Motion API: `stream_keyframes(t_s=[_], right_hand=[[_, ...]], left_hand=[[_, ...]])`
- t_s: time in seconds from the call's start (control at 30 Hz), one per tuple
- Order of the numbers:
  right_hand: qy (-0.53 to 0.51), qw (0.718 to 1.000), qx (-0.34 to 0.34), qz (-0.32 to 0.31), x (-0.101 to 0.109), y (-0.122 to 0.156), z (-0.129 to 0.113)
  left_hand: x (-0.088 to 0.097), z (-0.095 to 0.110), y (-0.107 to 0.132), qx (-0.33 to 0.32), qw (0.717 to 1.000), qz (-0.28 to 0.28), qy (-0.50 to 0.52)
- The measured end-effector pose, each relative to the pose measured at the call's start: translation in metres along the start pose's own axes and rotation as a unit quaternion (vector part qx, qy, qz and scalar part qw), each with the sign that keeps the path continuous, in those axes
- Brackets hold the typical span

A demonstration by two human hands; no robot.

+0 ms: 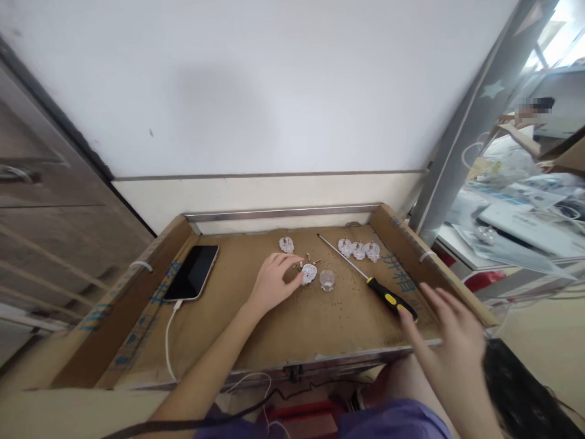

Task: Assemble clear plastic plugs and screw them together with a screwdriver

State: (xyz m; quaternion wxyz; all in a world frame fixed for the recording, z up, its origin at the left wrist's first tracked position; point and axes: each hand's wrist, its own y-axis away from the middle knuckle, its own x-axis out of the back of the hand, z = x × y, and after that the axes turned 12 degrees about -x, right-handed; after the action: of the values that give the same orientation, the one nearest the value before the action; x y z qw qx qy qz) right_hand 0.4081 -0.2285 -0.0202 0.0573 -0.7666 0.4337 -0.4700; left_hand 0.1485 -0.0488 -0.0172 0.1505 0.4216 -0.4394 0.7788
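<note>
My left hand (275,281) is low over the cardboard tray, thumb and fingers apart at the left edge of a round white plug part (309,274) with holes in its face. The thumb tip appears to touch that part. Small brass pins (315,262) lie just behind it, some partly hidden by my fingers. A clear plastic cover (327,280) lies to its right. My right hand (450,335), slightly blurred, hovers with spread fingers over the tray's right front, near the handle of a black and yellow screwdriver (390,299). Nothing shows in its fingers.
Several clear plugs with upright pins (358,250) stand at the back right, and another plug (286,245) at the back middle. A phone (192,272) with a white cable lies left. Cardboard walls (429,262) edge the tray (256,338). A cluttered table (516,213) stands right.
</note>
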Motion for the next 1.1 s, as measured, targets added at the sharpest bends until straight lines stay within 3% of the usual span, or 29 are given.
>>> stream_keyframes(t_s=[0.1,0.2,0.33,0.43,0.5,0.57,0.7,0.77,0.97,1.1], right_hand=[[0.025,0.998,-0.018,-0.053,-0.037,0.003,0.023],[-0.019,0.997,0.004,-0.077,-0.043,0.006,0.036],[-0.115,0.992,0.016,-0.056,-0.008,-0.009,0.008],[-0.168,0.983,0.033,0.065,0.024,-0.033,-0.039],[-0.294,0.946,0.049,0.127,0.034,-0.051,-0.074],[-0.483,0.869,0.029,0.104,0.034,-0.067,-0.102],[-0.582,0.809,-0.048,-0.069,0.019,-0.082,-0.128],[-0.605,0.787,-0.063,-0.102,0.016,-0.081,-0.128],[-0.66,0.746,-0.083,0.033,0.032,-0.073,-0.127],[-0.704,0.703,-0.09,0.047,0.026,-0.066,-0.15]], left_hand=[[-0.012,0.016,-0.014,-0.063,0.997,-0.045,0.03],[-0.028,0.027,-0.021,-0.09,0.991,-0.079,0.056],[-0.038,0.032,-0.014,-0.085,0.99,-0.087,0.065],[-0.039,0.036,-0.008,-0.095,0.99,-0.083,0.063],[-0.039,0.04,-0.006,-0.108,0.988,-0.088,0.064],[-0.038,0.046,-0.004,-0.116,0.986,-0.098,0.069],[-0.034,0.054,0.003,-0.089,0.987,-0.099,0.086],[-0.028,0.054,0.01,-0.065,0.99,-0.093,0.089],[-0.005,0.045,0.031,-0.023,0.991,-0.099,0.081],[0.005,0.028,0.037,0.024,0.995,-0.086,0.054]])
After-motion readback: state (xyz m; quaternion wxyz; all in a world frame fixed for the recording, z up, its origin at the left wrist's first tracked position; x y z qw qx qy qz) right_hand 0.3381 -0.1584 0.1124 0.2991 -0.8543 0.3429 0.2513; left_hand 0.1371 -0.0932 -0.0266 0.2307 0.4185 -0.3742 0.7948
